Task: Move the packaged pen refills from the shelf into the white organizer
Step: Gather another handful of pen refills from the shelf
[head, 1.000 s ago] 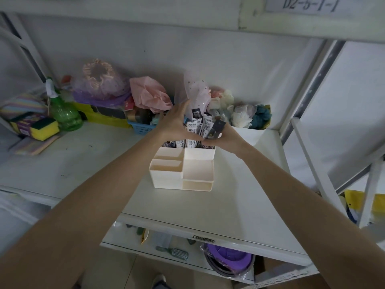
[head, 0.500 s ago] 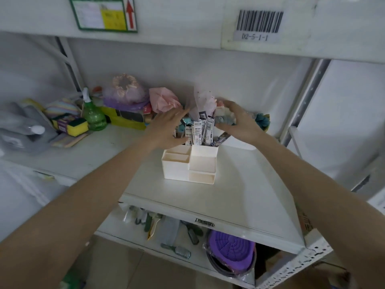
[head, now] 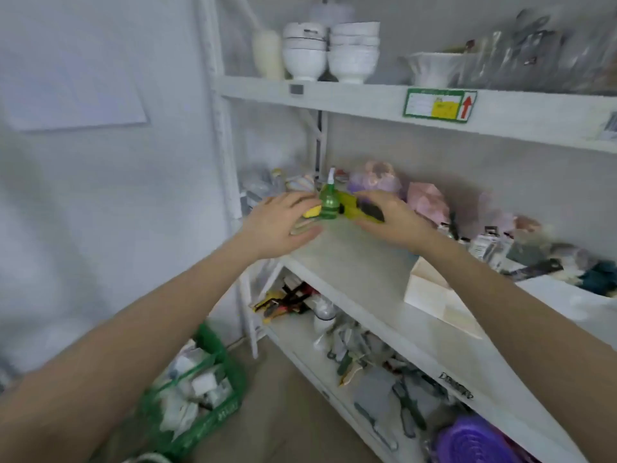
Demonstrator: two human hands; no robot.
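Note:
The white organizer [head: 430,295] stands on the middle shelf [head: 350,259] at the right, partly hidden behind my right forearm. Packaged pen refills [head: 488,247] stand upright behind it, blurred. One dark pack [head: 534,268] lies flat on the shelf further right. My left hand [head: 280,225] and my right hand [head: 390,218] hover over the shelf's left part, well left of the organizer. Both have their fingers spread and hold nothing. A green spray bottle [head: 329,203] stands between them.
A yellow box [head: 354,208] and a yellow sponge [head: 310,212] lie behind my hands. Bagged pink and purple items [head: 424,200] line the back wall. White bowls [head: 303,53] stand on the upper shelf. Tools fill the lower shelf [head: 384,362]. A green basket [head: 197,392] sits on the floor.
The view has swung left and up. Both hands have left the refills at the organizer and moved left, open, to either side of the green spray bottle.

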